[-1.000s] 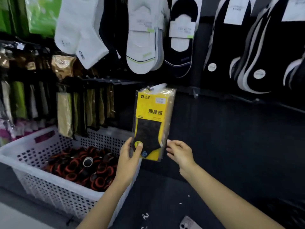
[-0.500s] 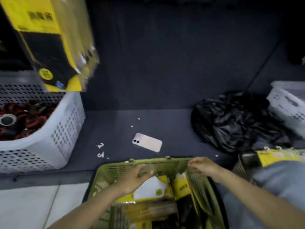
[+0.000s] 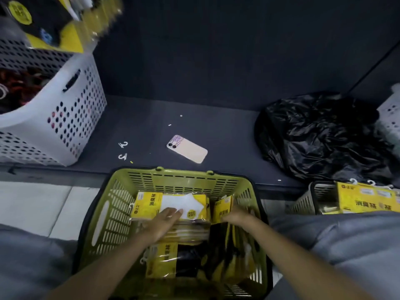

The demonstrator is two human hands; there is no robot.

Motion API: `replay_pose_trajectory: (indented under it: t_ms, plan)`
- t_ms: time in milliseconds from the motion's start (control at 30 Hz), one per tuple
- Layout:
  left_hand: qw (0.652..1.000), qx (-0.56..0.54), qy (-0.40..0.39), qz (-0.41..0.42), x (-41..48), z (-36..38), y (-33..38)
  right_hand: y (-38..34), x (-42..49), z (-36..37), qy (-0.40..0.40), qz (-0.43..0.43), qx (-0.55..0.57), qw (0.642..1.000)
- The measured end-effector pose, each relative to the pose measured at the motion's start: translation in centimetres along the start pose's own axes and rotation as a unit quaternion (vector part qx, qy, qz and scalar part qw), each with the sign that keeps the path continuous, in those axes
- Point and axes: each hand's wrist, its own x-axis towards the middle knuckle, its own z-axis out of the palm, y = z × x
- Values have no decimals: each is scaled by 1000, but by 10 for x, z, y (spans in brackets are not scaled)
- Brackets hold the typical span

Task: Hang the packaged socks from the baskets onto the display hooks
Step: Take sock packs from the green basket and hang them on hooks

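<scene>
1. The step looks like picking a sock pack [image 3: 149,205] from the green basket [image 3: 186,180].
2. The left hand [image 3: 166,219] rests flat on that pack, fingers straight.
3. The right hand [image 3: 237,217] dips among other packs [image 3: 161,263]. Its fingers are hidden, so I cannot tell.
4. Next: grip one pack and lift it.

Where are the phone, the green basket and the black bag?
phone [image 3: 187,149]: head view, middle of its back.
green basket [image 3: 184,180]: head view, far wall.
black bag [image 3: 320,135]: head view, crumpled middle.
</scene>
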Motion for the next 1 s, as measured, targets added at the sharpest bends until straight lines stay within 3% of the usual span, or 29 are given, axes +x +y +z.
replay_pose_trajectory:
  t_ms: [100, 200, 267, 433, 600, 733, 867, 1000]
  plan:
    - [999, 30, -13, 3, -3, 2, 3, -1, 2, 8, 33, -5, -20, 999]
    - [999, 37, -27, 7, -6, 2, 5, -3, 3, 18, 54, -6, 154, 987]
    - [998, 50, -40, 10, -8, 1, 8, -6, -2, 20, 42, 13, 208, 977]
    - [997, 18, -80, 12, -13, -1, 24, -15, -31, -19, -13, 40, 191, 981]
    - [987, -99, -125, 31, -23, -11, 73, -35, -72, -67, -77, -103, 248, 960]
    - [955, -276, -4, 104, -38, -54, 121, -68, -99, -93, -35, -248, 339, 907]
    - [932, -254, 98, 240, -75, -122, 166, -121, -127, -115, 10, -360, 366, 858]
    - [896, -251, 176, 320, -110, -187, 202, -189, -160, -138, 27, -441, 375, 815]
